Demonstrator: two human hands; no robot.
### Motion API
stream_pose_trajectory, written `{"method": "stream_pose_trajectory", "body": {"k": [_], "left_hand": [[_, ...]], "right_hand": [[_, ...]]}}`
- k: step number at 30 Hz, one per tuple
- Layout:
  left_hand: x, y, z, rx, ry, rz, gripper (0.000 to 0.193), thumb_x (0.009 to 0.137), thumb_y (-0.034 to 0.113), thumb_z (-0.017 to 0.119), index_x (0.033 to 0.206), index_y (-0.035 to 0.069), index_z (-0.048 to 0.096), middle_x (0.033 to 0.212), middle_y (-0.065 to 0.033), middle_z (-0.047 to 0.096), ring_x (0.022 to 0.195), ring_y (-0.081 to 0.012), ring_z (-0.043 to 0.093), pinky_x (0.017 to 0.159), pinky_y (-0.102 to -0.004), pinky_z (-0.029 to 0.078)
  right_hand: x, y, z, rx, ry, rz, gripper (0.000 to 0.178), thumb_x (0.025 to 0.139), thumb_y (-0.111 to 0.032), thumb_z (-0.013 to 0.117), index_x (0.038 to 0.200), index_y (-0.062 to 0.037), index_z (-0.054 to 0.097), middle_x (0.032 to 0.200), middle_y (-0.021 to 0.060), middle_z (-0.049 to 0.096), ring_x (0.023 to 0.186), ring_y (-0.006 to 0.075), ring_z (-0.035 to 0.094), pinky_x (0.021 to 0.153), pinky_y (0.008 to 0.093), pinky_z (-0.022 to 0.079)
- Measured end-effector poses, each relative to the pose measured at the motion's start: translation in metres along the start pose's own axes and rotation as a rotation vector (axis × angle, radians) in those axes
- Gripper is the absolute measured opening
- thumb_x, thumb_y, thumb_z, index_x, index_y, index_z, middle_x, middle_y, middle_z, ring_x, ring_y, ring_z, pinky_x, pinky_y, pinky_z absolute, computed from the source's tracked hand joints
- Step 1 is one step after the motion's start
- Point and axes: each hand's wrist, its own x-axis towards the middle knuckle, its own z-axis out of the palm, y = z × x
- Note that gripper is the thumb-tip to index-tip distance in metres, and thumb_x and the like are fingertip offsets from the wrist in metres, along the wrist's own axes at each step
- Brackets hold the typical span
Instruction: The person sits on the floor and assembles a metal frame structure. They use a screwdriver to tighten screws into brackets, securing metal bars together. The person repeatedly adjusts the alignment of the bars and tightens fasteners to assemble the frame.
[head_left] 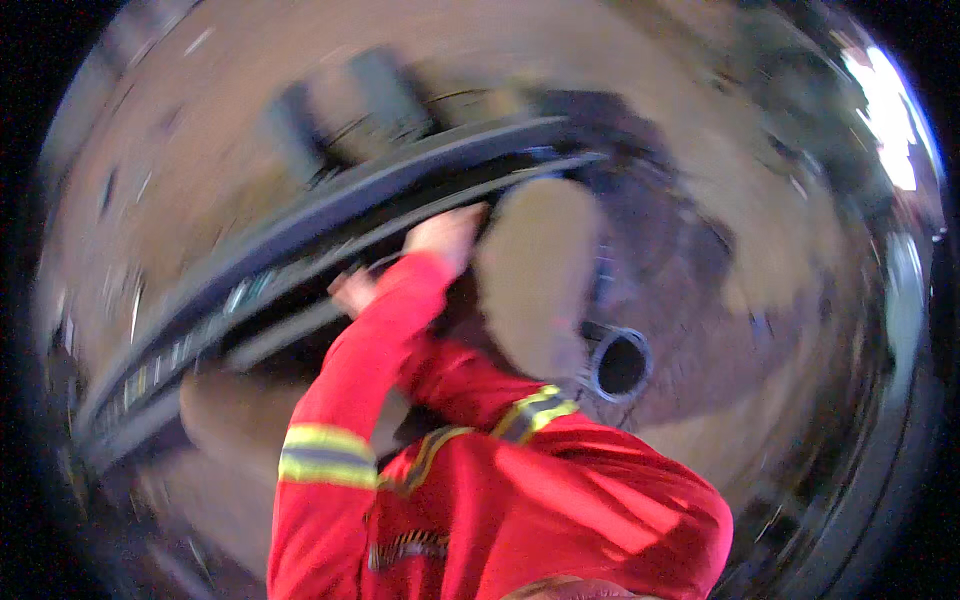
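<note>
My two forearms, in red sleeves with yellow-and-grey reflective bands, cross over each other, the left one on top. My left hand point(445, 238) lies at the inner edge of a long dark trough-like frame point(330, 222), beside my brown-clad knee. Below and to the left of it, my right hand point(352, 292) comes out from under the left forearm, also close to the frame. A thin pale line, perhaps a wire, runs between the two hands. Motion blur smears the fingers of both, so whether they grip anything is unclear.
Beyond the frame stand two blurred grey blocks point(388, 92) on brown ground. A round, dark-mouthed container with a pale rim point(596, 372) sits right of my knee. My other knee point(235, 415) is at lower left. Bright light enters at the upper right.
</note>
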Motion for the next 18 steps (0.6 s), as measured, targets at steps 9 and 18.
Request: {"method": "stream_pose_trajectory", "body": {"k": [9,18], "left_hand": [[-0.006,0.003,0.001,0.275,-0.337,-0.007,0.047,0.086,0.003,0.044,0.131,0.016,0.042,0.113,-0.0182,0.054,0.101,-0.0348,0.058,0.081,-0.0407,0.05],[-0.001,0.02,-0.029,0.065,-0.054,0.365,0.044,0.071,-0.009,0.056,0.113,0.004,0.055,0.098,-0.0198,0.058,0.09,-0.0379,0.059,0.075,-0.0423,0.05]], "right_hand": [[0.012,-0.058,0.0,0.006,0.009,-0.057,0.007,0.086,-0.014,0.062,0.091,-0.0125,0.058,0.091,0.0092,0.062,0.084,0.0253,0.061,0.074,0.0388,0.048],[0.012,-0.057,0.01,-0.014,0.061,-0.084,0.008,0.084,-0.016,0.062,0.09,-0.0108,0.058,0.082,0.0072,0.062,0.071,0.0215,0.06,0.061,0.0348,0.047]]}}
